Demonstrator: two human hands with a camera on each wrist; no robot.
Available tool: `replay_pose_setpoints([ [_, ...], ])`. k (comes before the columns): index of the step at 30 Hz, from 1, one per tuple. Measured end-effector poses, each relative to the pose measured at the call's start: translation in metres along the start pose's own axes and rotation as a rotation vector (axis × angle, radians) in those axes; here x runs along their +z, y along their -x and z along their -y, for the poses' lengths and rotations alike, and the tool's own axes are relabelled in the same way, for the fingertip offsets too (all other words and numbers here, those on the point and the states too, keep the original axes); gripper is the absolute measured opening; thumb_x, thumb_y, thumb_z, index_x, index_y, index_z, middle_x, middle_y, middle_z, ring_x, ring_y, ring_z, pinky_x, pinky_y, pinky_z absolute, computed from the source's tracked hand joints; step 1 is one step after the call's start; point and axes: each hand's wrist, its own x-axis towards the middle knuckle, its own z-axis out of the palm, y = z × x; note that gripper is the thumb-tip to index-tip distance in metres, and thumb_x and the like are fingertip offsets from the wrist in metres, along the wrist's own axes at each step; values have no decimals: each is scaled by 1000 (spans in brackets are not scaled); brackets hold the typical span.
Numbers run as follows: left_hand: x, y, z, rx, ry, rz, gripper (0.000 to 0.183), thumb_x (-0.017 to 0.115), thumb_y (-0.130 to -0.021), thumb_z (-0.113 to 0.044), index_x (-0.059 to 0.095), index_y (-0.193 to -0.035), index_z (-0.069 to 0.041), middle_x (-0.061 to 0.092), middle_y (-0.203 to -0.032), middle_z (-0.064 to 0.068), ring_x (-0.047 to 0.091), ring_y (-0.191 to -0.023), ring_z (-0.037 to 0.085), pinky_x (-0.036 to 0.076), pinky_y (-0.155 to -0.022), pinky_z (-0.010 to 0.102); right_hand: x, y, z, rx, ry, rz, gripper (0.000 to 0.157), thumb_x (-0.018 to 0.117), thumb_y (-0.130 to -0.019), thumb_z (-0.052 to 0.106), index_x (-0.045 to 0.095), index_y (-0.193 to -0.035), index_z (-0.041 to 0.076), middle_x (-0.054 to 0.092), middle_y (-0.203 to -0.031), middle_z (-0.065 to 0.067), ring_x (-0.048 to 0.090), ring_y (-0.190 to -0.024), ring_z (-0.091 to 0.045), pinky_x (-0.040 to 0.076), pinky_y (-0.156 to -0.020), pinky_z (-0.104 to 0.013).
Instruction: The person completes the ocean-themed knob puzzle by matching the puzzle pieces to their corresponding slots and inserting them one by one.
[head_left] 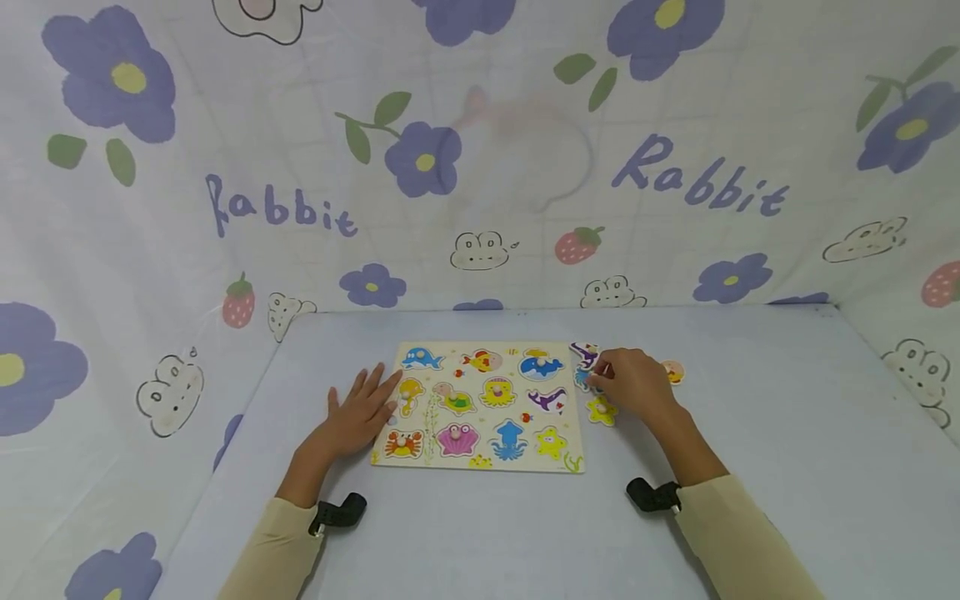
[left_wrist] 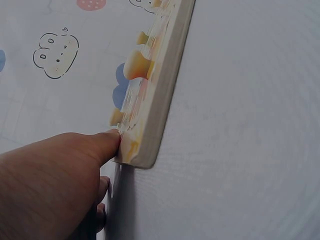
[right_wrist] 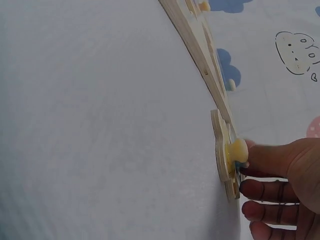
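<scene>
A wooden sea-animal puzzle board (head_left: 487, 461) lies flat on the table. My left hand (head_left: 362, 422) rests at its left edge with the fingers spread. In the left wrist view, the thumb (left_wrist: 106, 145) touches the board's side near a corner. Just past the board's right edge, my right hand (head_left: 633, 379) pinches a blue squid piece (head_left: 582, 379), whose knob is hidden by the fingers. A purple whale piece (head_left: 582, 352) lies just beyond it, and a yellow starfish piece (head_left: 602, 410) with a pale knob (right_wrist: 240, 150) lies on the near side.
An orange and yellow piece (head_left: 674, 372) lies right of the right hand. Knobbed pieces sit in the board, among them a crab (head_left: 403, 444), a pink shell (head_left: 457, 439) and a turtle (head_left: 455, 399). A patterned cloth (head_left: 525, 192) hangs behind the table.
</scene>
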Motion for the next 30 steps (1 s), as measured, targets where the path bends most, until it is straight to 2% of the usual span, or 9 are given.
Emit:
replay_pose_setpoints([
  [6,-1,0,0,-1,1,6,59,38,-110,-40,20,-164,-23,6,-170,15,0,-155,42,-8,-110,77,1,-1,1,-3,31,1,18,75,-94,20,69,-94,4,61,-74,-4,54,-68,-21,45,-61,-32],
  [12,-1,1,0,20,18,-16,60,39,-109,-41,23,-163,-21,9,-169,18,3,-154,44,-7,-109,78,-6,1,2,-1,76,29,12,72,-95,13,70,-99,2,67,-85,-8,57,-77,-25,49,-71,-37],
  [18,2,-1,2,11,-2,-3,60,36,-109,-43,21,-164,-23,7,-170,16,1,-155,43,-8,-109,77,-12,1,-9,-68,84,43,10,72,-95,12,72,-102,5,69,-89,-7,58,-80,-25,51,-77,-42],
  [22,0,0,-1,14,11,-9,59,40,-109,-39,23,-163,-21,9,-169,18,3,-154,45,-7,-108,79,-14,-1,-17,-97,101,44,11,73,-94,11,73,-105,8,70,-91,-5,59,-82,-24,53,-79,-44],
  [30,-1,1,-2,14,2,-8,59,39,-110,-38,22,-163,-20,9,-169,17,3,-154,44,-6,-109,78,-14,-2,-27,-107,126,58,18,77,-92,16,74,-107,8,69,-88,-4,58,-79,-22,53,-76,-42],
])
